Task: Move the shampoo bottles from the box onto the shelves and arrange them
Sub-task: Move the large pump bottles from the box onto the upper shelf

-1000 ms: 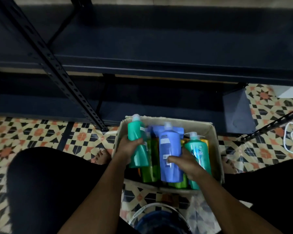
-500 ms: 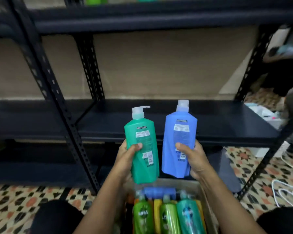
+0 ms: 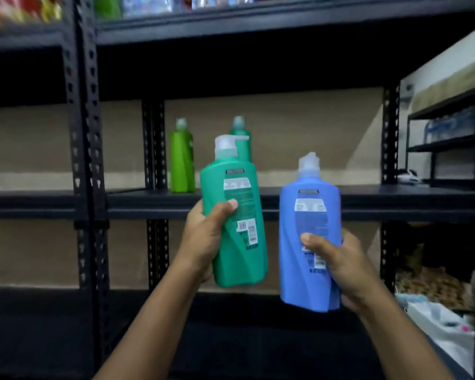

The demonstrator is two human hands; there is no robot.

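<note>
My left hand point(image 3: 203, 242) grips a teal-green pump bottle point(image 3: 236, 223) upright, its back label facing me. A blue shampoo bottle point(image 3: 309, 242) is held in my right hand point(image 3: 337, 270), slightly lower and to the right. Both are raised in front of the dark middle shelf point(image 3: 368, 201). On that shelf stand a lime-green bottle point(image 3: 182, 160) and, partly hidden behind the held pump bottle, another teal bottle point(image 3: 240, 138). The box is out of view.
Black perforated uprights point(image 3: 87, 160) frame the shelving. The top shelf point(image 3: 258, 20) carries several blurred packages and bottles. A second rack point(image 3: 450, 138) stands at the right, with bags and clutter point(image 3: 436, 319) on the floor below it.
Both hands lifted the two bottles out of the box and up to the level of the middle shelf. The view swung upward, so the box has dropped out of sight.
</note>
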